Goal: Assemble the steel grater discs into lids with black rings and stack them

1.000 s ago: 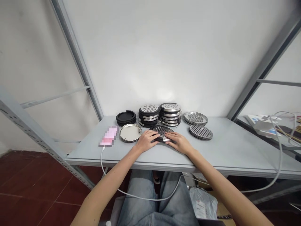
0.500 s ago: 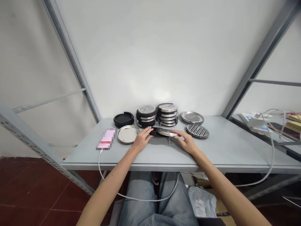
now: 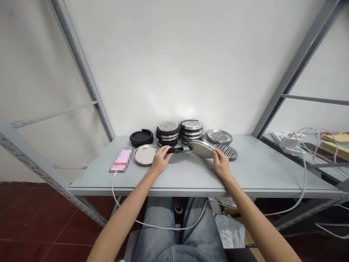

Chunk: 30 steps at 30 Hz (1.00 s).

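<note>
My left hand (image 3: 161, 159) is closed on a black round piece (image 3: 175, 150), seen nearly edge-on above the shelf. In my right hand (image 3: 221, 162), the thumb and fingers pinch the right edge of a round metal disc (image 3: 202, 149). That disc is tilted, with its plain, dull face toward me. A small wire clasp (image 3: 192, 154) hangs at its left side, close to the black piece; whether the two touch I cannot tell. A shallow round metal tray (image 3: 145, 155) lies just left of my left hand. Slotted metal discs (image 3: 230, 152) are partly hidden behind my right hand.
Two stacks, a left stack (image 3: 168, 133) and a right stack (image 3: 191, 129), stand by the wall. Black rings (image 3: 141, 137) are at left, perforated discs (image 3: 219, 137) at right. A phone (image 3: 121, 160) trails a white cable (image 3: 174, 229) across my lap. Metal posts (image 3: 84, 69) frame the shelf.
The metal disc has come away from the black piece, moved right and tipped up, so its plain face shows instead of the perforated one. My left hand stays on the black piece.
</note>
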Each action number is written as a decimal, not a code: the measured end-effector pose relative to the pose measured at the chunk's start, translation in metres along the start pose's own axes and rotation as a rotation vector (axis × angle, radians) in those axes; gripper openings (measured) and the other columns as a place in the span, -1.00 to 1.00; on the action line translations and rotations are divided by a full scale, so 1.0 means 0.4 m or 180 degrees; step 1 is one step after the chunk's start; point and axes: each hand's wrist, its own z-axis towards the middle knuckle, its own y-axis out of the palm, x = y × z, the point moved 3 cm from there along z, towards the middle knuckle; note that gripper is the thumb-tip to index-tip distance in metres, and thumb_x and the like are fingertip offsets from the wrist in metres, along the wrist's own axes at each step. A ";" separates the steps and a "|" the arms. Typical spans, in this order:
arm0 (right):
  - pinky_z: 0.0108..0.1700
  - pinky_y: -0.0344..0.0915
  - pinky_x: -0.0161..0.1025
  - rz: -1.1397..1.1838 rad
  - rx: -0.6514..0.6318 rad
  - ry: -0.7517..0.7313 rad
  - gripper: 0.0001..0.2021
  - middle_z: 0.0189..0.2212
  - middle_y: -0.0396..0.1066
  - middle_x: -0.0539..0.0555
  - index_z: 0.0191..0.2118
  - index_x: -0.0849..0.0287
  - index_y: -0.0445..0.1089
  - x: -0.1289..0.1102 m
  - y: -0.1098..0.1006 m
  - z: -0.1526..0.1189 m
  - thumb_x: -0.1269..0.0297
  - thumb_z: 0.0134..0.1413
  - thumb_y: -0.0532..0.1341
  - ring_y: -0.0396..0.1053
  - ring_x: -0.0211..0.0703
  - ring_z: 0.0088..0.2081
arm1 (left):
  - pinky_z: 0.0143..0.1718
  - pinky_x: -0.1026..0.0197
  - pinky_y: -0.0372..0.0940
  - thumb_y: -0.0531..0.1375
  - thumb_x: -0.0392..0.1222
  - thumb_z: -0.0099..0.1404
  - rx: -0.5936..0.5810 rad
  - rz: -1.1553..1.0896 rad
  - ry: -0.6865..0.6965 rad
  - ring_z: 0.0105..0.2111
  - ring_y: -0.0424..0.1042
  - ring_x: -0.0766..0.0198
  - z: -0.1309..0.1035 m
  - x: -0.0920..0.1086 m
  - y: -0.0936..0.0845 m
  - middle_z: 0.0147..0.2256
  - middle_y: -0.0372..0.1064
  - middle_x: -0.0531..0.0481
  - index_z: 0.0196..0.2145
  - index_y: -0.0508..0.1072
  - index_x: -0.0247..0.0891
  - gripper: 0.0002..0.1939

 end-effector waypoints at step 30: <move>0.05 0.32 -0.01 -0.0224 -0.0988 -0.0555 -0.64 -0.02 0.44 0.17 0.04 0.11 0.37 -0.038 0.028 -0.016 0.09 0.25 0.05 0.39 0.02 -0.02 | -0.04 -0.07 0.35 0.22 -0.16 0.27 -0.0299 0.1085 0.1407 -0.10 0.44 0.07 0.088 0.052 -0.434 -0.18 0.49 -0.07 -0.05 0.46 -0.07 -0.73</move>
